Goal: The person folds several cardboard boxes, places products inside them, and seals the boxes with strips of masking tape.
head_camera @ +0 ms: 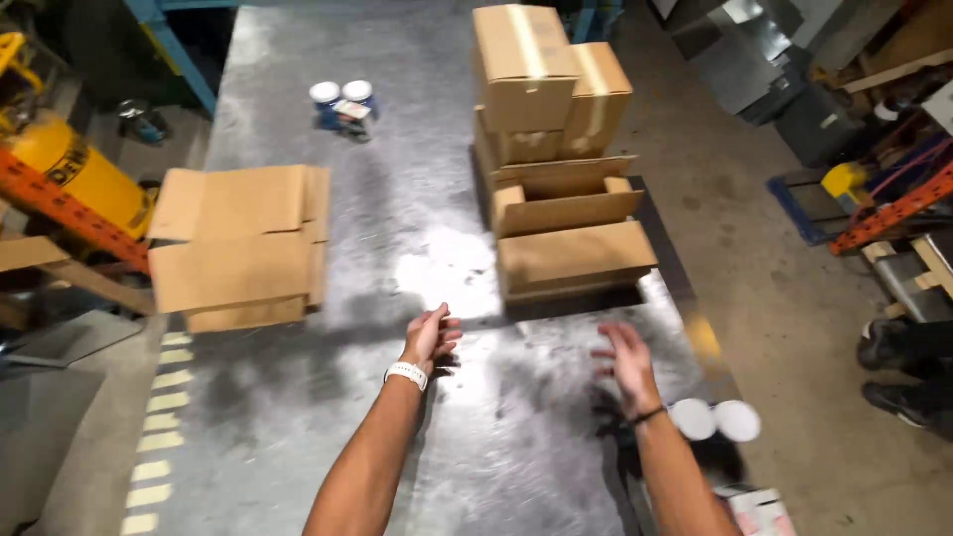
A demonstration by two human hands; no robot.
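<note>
Both my hands reach out over a shiny metal table (328, 417). My left hand (431, 337), with a white watch at the wrist, is empty with its fingers loosely spread. My right hand (625, 362), with a dark band at the wrist, is also empty and spread. Just beyond them lies an open cardboard box (571, 223) with its flaps up, and behind it stand taped cardboard boxes (546, 84) in a stack. A pile of flattened cardboard (238, 243) overhangs the table's left edge.
Two white-lidded cans (342, 104) stand at the far middle of the table, and two more white lids (715, 420) show at the near right edge. Orange racking and a yellow tank (74, 174) are on the left. A person's dark shoes (908, 367) are on the right floor.
</note>
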